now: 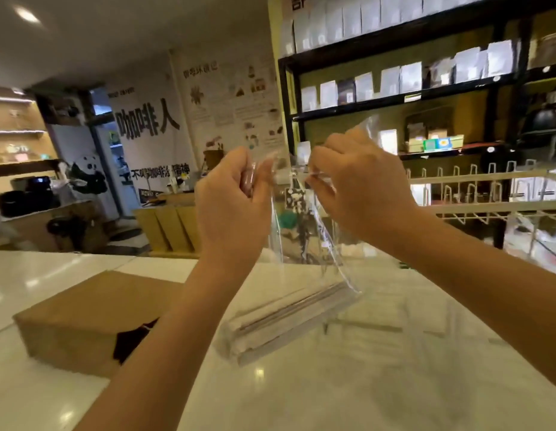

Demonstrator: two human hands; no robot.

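The left hand [236, 194] and the right hand [360, 188] each pinch one side of the top of the clear bag [301, 244], which hangs straight down between them, with long thin sticks [289, 315] lying sideways in its bottom, down by the white counter [394, 368].

Only one view is given: head-worn, wide-angle. The scene is looked at from over the near edge of the white counter [394, 384], faced forward and slightly down. Left hand [230, 194], right hand [360, 185] and clear bag [304, 259] are framed close at centre; black shelves [394, 96] are caught far right.
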